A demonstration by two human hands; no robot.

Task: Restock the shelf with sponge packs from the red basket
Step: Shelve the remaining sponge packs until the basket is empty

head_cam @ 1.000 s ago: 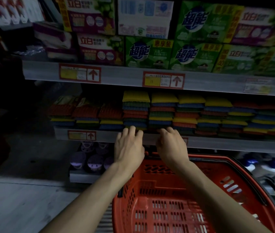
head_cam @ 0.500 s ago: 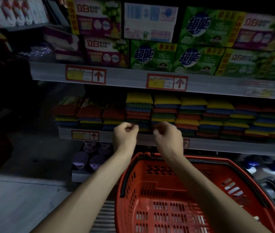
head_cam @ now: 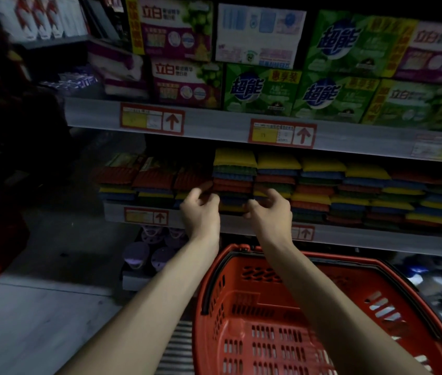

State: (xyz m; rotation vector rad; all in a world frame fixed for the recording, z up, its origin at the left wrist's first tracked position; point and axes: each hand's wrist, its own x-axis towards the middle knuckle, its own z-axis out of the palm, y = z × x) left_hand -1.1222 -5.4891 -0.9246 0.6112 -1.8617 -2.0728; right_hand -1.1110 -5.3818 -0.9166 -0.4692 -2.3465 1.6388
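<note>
Stacks of coloured sponge packs point(head_cam: 234, 171) fill the middle shelf point(head_cam: 349, 235) in yellow, green, blue and red layers. My left hand point(head_cam: 201, 212) and my right hand point(head_cam: 269, 209) are raised side by side at the shelf's front edge. They flank the bottom of one stack, fingers curled in, with no pack visibly in either. Between the two hands the lowest packs of that stack show. The red basket point(head_cam: 241, 307) sits just below my forearms, and the part of its floor that I can see is bare.
Boxed detergent point(head_cam: 265, 87) lines the upper shelf, with price tags point(head_cam: 282, 133) on its rail. Purple-lidded tubs point(head_cam: 146, 255) stand on the bottom shelf at the left and white bottles point(head_cam: 430, 277) at the right. Pale floor point(head_cam: 38, 320) lies at the lower left.
My hands went from flat and open against the stack to curled. They have moved slightly apart, and the view has shifted closer to the shelf.
</note>
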